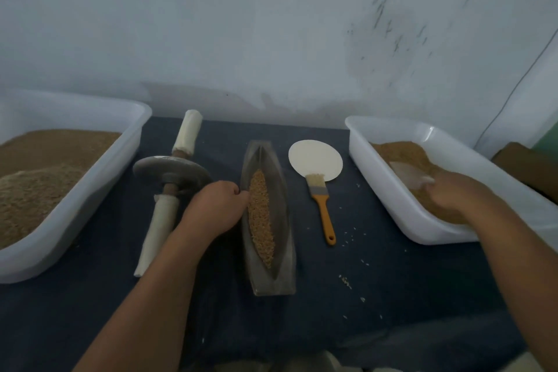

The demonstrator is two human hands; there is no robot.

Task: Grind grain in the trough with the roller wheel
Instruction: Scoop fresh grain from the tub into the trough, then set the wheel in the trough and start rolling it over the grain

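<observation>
Head view. My left hand point(216, 208) has its fingers curled onto the left rim of the trough point(271, 279), steadying it. Grain point(261, 220) lies along the channel. My right hand point(453, 195) is at the scoop point(409, 174) in the right tub point(389, 190), too blurred to read the grip. The roller wheel point(170, 170) lies untouched just left of the trough. Judgement: keep the rim pinned and the fill low.

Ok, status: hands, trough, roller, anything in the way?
Left hand grips left rim of trough; right hand in right tub at scoop, grip blurred. Grain in trough, whole. Roller wheel lies left of it, not held. Nothing across trough.
</observation>
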